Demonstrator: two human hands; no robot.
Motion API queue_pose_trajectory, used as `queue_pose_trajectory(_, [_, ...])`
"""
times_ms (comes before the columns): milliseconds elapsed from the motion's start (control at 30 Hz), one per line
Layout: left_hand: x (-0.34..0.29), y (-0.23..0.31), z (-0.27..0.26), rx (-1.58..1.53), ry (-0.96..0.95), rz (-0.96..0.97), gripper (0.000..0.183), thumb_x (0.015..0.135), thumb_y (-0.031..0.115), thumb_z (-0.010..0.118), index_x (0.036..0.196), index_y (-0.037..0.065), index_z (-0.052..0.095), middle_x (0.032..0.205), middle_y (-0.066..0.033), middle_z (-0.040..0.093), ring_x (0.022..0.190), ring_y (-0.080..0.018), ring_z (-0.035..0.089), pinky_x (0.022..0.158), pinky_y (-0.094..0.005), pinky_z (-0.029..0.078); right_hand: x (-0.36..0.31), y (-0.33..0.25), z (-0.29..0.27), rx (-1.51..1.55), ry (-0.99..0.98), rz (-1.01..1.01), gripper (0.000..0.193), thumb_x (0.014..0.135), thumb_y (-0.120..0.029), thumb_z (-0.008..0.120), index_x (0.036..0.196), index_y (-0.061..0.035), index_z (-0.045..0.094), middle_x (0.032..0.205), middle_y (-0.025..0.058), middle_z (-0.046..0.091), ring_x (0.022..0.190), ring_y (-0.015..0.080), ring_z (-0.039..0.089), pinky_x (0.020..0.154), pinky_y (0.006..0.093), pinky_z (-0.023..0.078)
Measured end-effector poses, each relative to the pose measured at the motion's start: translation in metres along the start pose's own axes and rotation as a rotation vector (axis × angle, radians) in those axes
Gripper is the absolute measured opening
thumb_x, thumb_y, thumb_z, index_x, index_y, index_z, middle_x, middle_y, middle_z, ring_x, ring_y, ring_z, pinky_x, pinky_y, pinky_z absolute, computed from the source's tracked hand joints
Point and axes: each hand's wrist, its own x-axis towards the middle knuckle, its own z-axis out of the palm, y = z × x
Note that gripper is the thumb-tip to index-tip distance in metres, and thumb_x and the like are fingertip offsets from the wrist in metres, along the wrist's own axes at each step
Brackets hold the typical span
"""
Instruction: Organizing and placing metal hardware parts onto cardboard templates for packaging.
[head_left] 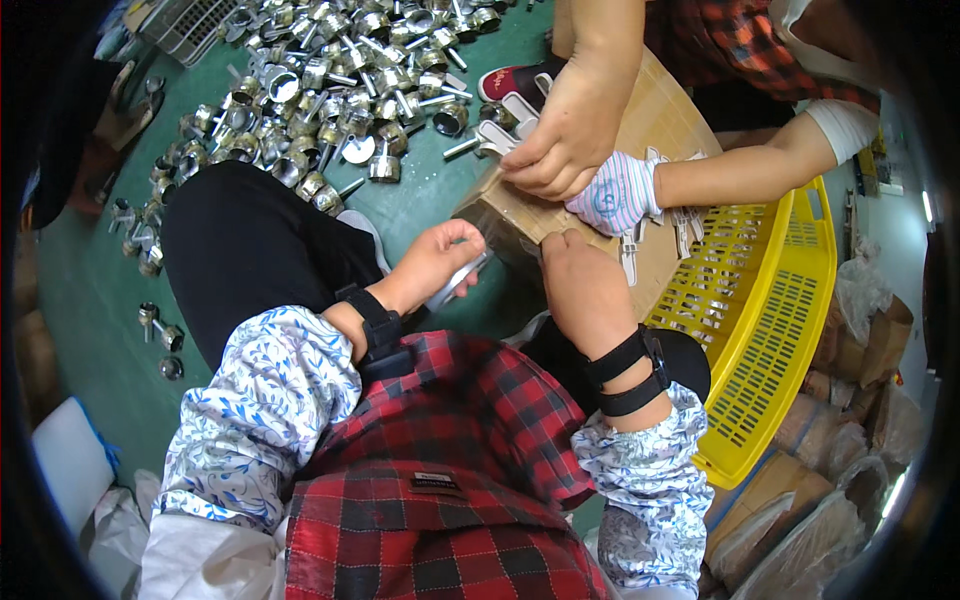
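Note:
My left hand (440, 265) is closed round a pale grey-white, flat elongated piece (461, 279), whose kind I cannot make out. At the near edge of a cardboard sheet (655, 120), my right hand (585, 290) has its fingers bent together; what they hold, if anything, is hidden. Across the cardboard, a co-worker's bare hand (570, 145) is over several white-and-silver handles (497, 138). The co-worker's other hand, in a striped glove (615, 197), rests on the cardboard beside more white handles (628, 258).
A large pile of round metal cups with stems (320, 90) covers the green floor at the far left. Right of the cardboard stands a yellow perforated basket (770, 370). A grey crate (185, 28) sits at the far left, and plastic-wrapped bundles (830, 520) lie at right.

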Motion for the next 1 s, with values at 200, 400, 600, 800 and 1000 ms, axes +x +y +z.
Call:
queue_pose_trajectory(200, [-0.009,0.0,-0.003,-0.043,0.022,0.031,0.012,0.092,0.02,0.053,0.091,0.009,0.052,0.065,-0.0033,0.057,0.05,-0.0091,0.053,0.045,-0.0217,0.043,0.011,-0.037,-0.011,0.096,0.002,0.014,0.007,0.08,-0.01,0.056,0.081,-0.0062,0.05,0.077,0.0125,0.057,0.066,0.0269,0.063,0.053,0.035,0.05])
queue_pose_trajectory(400, [-0.013,-0.001,-0.003,-0.144,-0.021,0.035,0.015,0.091,0.022,0.054,0.09,0.007,0.052,0.066,-0.0026,0.056,0.053,-0.0087,0.053,0.045,-0.0211,0.043,0.009,-0.037,-0.005,0.37,0.162,-0.046,0.016,0.083,-0.013,0.057,0.078,-0.0022,0.047,0.074,0.0161,0.055,0.061,0.0342,0.058,0.053,0.0411,0.046])
queue_pose_trajectory(600, [-0.015,-0.004,-0.004,-0.117,-0.041,0.019,0.016,0.091,0.022,0.053,0.091,0.006,0.052,0.066,-0.0024,0.055,0.051,-0.0085,0.051,0.046,-0.0211,0.043,0.009,-0.045,-0.008,0.179,0.069,0.002,0.016,0.083,-0.017,0.058,0.076,-0.0062,0.049,0.064,0.0123,0.056,0.057,0.0302,0.059,0.05,0.0387,0.046])
queue_pose_trajectory(800, [-0.018,0.0,-0.002,-0.093,-0.027,0.036,0.017,0.091,0.022,0.052,0.091,0.006,0.052,0.065,-0.0019,0.054,0.049,-0.0086,0.049,0.046,-0.0216,0.041,0.014,-0.046,-0.008,0.028,0.056,-0.039,0.014,0.082,-0.015,0.056,0.072,-0.0087,0.049,0.057,0.0084,0.057,0.05,0.0244,0.06,0.045,0.0339,0.047])
queue_pose_trajectory(1000, [-0.017,-0.002,-0.001,-0.1,-0.016,0.042,0.017,0.091,0.022,0.052,0.088,0.006,0.052,0.064,-0.0017,0.053,0.049,-0.0088,0.05,0.046,-0.0225,0.041,0.019,-0.048,-0.004,0.007,0.031,-0.062,0.009,0.078,-0.009,0.054,0.07,-0.0087,0.05,0.057,0.0083,0.058,0.052,0.0238,0.062,0.045,0.0325,0.048])
